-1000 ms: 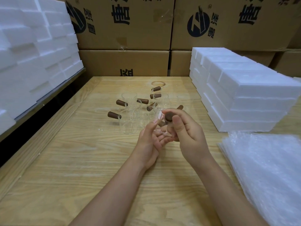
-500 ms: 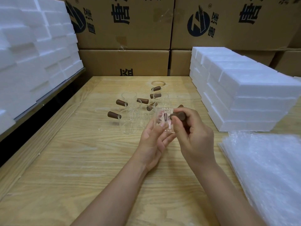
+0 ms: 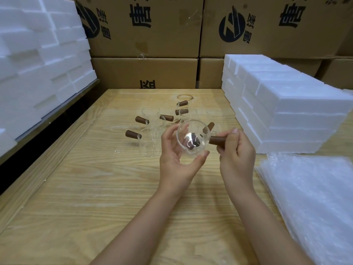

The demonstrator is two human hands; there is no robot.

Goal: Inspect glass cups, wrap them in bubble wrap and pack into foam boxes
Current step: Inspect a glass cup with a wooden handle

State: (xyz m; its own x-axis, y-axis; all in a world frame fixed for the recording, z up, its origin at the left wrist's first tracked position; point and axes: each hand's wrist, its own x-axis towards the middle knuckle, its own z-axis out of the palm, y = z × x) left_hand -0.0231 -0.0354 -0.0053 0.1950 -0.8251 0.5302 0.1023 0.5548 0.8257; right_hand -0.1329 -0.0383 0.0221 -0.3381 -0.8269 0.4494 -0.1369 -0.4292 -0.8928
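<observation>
Evidently only inspecting: the right grip (image 3: 236, 150) pinches the wooden handle (image 3: 217, 140) of a glass cup (image 3: 193, 139) held above the desk (image 3: 95, 188), left grip (image 3: 175, 159) curled round its bowl; other cups (image 3: 150, 142), bubble wrap (image 3: 309, 197) and foam boxes (image 3: 286, 115) wait

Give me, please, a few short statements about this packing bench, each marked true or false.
1. The right hand grips the brown handle of a glass cup. True.
2. The left hand holds a sheet of bubble wrap. False: it cradles the cup's glass body, and the bubble wrap lies on the table to the right.
3. Several other cups stand on the table beyond the hands. True.
4. The held cup sits inside one of the foam boxes. False: it is held above the table, and the foam boxes are stacked to the right.
</observation>
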